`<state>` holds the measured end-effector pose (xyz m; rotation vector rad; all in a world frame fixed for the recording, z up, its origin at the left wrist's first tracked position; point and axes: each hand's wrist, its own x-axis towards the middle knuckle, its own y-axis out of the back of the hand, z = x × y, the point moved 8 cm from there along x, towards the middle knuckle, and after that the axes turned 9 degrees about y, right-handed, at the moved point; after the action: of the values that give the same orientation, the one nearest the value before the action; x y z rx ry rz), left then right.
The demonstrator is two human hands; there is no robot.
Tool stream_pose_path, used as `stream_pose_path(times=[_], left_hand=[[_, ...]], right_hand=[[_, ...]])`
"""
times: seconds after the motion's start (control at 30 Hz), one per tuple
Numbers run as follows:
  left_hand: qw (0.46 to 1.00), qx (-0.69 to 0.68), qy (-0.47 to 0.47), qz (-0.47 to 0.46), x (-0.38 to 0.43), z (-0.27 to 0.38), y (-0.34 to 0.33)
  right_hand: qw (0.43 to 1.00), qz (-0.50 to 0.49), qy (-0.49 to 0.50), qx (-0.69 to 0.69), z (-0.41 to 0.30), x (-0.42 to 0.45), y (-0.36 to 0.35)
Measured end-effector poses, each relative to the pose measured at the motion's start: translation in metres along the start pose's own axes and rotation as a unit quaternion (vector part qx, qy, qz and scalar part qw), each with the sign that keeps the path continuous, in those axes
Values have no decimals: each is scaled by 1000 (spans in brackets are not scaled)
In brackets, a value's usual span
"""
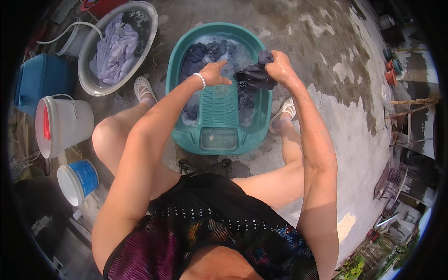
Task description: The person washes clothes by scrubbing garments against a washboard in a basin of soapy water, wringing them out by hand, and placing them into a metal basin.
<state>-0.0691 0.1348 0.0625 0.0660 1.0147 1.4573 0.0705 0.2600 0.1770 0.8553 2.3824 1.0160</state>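
Observation:
A green plastic washtub (171, 75) with a built-in ribbed washboard (218, 105) stands on the ground between my feet. Dark wet cloth (196, 54) lies in sudsy water in it. My right hand (281, 68) grips a bunched dark garment (257, 75) at the tub's right side, and part of it hangs inside the rim. Over the top of the washboard is my left hand (215, 73), fingers spread, holding nothing; a white bead bracelet (199, 79) circles that wrist. An oval recess (218, 139) at the tub's near end looks like a soap tray.
Left of the tub, a large metal basin (153, 38) holds pale lilac cloth (117, 52) in water. A blue container (43, 82), a white bucket (75, 119) with something red inside and a smaller blue-and-white bucket (84, 178) line the left. Wet, patchy concrete (336, 63) extends rightward.

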Motion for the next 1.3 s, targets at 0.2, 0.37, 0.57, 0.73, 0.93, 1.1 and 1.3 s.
stream_pose_path(times=[0.2, 0.37, 0.57, 0.73, 0.93, 1.1, 1.3], left_hand=[[983, -77, -145, 78, -60, 122, 49], [935, -222, -234, 147, -70, 189, 62], [949, -188, -96, 233, -4, 85, 25], [991, 3, 39, 132, 48, -2, -38], [973, 224, -43, 40, 93, 0, -120], [942, 313, -12, -121, 154, 29, -161], [943, 299, 10, -142, 152, -6, -159]], right_hand=[[976, 88, 193, 45, -156, -25, 154], [945, 129, 271, 131, -241, -81, 195], [947, 275, 161, 27, -90, -59, 94], [979, 193, -66, 1, 81, -58, -90], [989, -21, -123, -84, 150, -66, -224], [965, 1, -72, -252, 225, -70, -265], [970, 2, -236, 59, 183, -49, -212]])
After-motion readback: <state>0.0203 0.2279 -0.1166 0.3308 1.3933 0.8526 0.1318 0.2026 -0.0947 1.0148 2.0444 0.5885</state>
